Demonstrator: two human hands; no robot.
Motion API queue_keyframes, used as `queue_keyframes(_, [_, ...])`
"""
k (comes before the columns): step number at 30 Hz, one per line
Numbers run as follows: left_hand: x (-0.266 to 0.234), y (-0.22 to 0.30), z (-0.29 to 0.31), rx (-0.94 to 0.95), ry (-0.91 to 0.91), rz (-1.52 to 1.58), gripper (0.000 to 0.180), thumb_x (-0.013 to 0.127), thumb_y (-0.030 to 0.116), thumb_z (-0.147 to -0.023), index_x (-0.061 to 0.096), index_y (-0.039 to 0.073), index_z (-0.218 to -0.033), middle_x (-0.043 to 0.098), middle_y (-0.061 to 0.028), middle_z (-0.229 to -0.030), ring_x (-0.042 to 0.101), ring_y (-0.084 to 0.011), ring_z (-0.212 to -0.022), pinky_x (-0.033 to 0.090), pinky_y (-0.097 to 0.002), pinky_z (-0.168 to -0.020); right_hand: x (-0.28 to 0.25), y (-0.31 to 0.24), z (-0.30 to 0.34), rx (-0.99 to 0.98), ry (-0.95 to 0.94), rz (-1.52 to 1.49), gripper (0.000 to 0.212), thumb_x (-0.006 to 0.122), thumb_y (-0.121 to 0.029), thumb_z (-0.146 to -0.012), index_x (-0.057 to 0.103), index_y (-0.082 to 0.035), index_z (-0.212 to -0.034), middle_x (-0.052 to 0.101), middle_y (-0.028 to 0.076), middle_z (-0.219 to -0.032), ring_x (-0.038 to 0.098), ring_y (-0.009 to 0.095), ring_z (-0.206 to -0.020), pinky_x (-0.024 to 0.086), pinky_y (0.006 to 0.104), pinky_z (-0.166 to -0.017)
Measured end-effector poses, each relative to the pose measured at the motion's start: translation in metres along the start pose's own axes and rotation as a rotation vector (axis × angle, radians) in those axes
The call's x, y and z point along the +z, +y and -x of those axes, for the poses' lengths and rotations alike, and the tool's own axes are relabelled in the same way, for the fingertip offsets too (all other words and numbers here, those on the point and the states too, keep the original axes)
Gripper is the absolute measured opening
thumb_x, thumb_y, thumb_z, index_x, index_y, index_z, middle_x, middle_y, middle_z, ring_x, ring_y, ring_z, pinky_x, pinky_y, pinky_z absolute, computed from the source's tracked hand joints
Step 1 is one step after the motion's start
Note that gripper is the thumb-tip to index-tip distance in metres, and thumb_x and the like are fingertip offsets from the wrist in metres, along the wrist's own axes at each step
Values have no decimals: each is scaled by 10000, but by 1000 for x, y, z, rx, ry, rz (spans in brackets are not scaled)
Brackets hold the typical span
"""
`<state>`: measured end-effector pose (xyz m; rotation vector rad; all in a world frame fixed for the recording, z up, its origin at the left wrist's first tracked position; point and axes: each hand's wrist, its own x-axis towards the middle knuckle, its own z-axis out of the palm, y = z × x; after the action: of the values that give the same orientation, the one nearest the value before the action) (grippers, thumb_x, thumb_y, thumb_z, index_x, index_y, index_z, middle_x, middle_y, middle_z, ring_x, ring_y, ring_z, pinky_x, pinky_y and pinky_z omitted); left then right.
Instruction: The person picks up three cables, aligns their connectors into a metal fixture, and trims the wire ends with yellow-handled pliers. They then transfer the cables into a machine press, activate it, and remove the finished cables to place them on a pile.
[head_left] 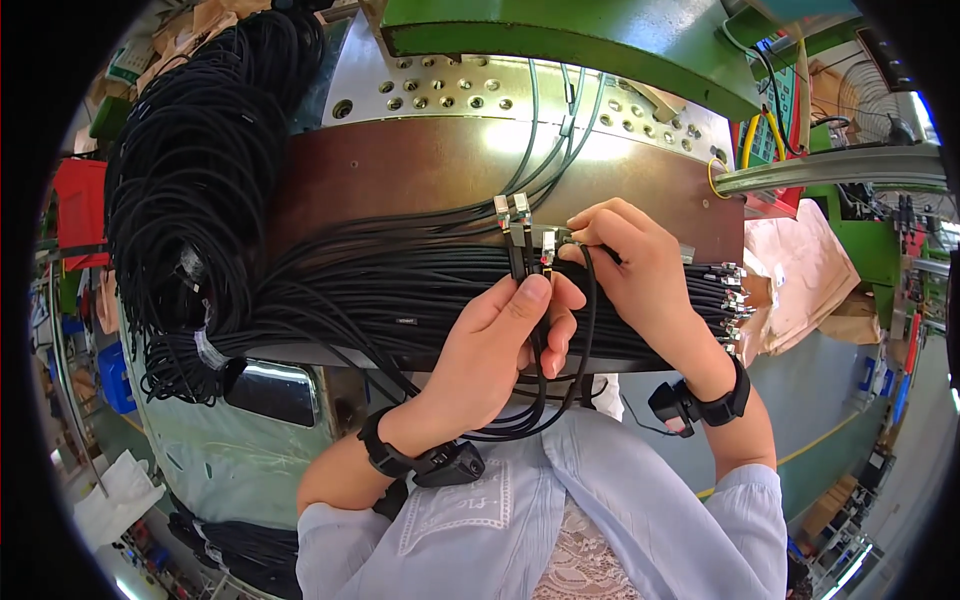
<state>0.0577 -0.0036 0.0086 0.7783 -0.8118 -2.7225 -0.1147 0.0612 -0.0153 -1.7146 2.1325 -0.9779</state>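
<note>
My left hand (480, 350) is closed on several black cables, thumb over their upper ends. Their bare metal connectors (510, 210) point up above the fingertips, with small coloured wires at the base. Beside them, my right hand (640, 270) pinches the end of another black cable (592, 310), which curves down and loops below my left hand. Its tip is mostly hidden by the fingers. Just behind both hands lies a thick row of black cables (400, 290), their metal-ended connectors (735, 300) gathered at the right.
A large coiled bundle of black cables (200, 170) hangs at the left. A dark phone (270, 390) lies on the green surface near it. Behind the brown board (400, 165) are a drilled metal plate (440, 85) and a green machine beam (570, 40). Brown paper (795, 280) is at the right.
</note>
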Motion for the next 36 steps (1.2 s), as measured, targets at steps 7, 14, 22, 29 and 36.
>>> queue_keyframes(7, [-3,-1,0,-7,-2,4,324,365,286,-1001,521,2,-1011,491,-50,-720,466,-129,-617,407,-276,-588,0,-4,-2,-70,-10,108,134,675,4,-711,574,-27,-792,614,81,-857,598,238,-729,483,316,-606])
queue_keyframes(14, [7,5,-7,-64,-45,-35,299,377,258,-998,552,16,-979,538,-35,-718,487,-95,-584,431,-228,-552,-40,-22,-12,-442,-18,286,170,662,6,-685,577,-35,-826,585,82,-847,581,256,-726,482,338,-603])
queue_keyframes(22, [16,28,10,-131,-192,-495,325,356,227,-999,549,-34,-1022,597,-68,-712,563,-115,-619,448,-235,-583,-52,-6,1,-481,-28,349,225,658,-4,-620,563,-11,-823,571,88,-840,582,262,-718,490,348,-610])
queue_keyframes(29, [17,33,12,158,2,-611,352,336,258,-1006,527,-30,-1074,597,-73,-701,570,-113,-607,457,-223,-591,-42,7,12,-480,-55,275,180,648,60,-662,562,7,-811,602,93,-855,595,257,-735,502,317,-636])
queue_keyframes(36, [23,19,4,-139,-107,-313,390,321,296,-1009,508,-34,-1098,584,-79,-679,564,-123,-588,466,-229,-580,-21,12,12,175,-20,-267,152,646,88,-720,566,-1,-814,624,82,-877,618,246,-755,499,285,-656])
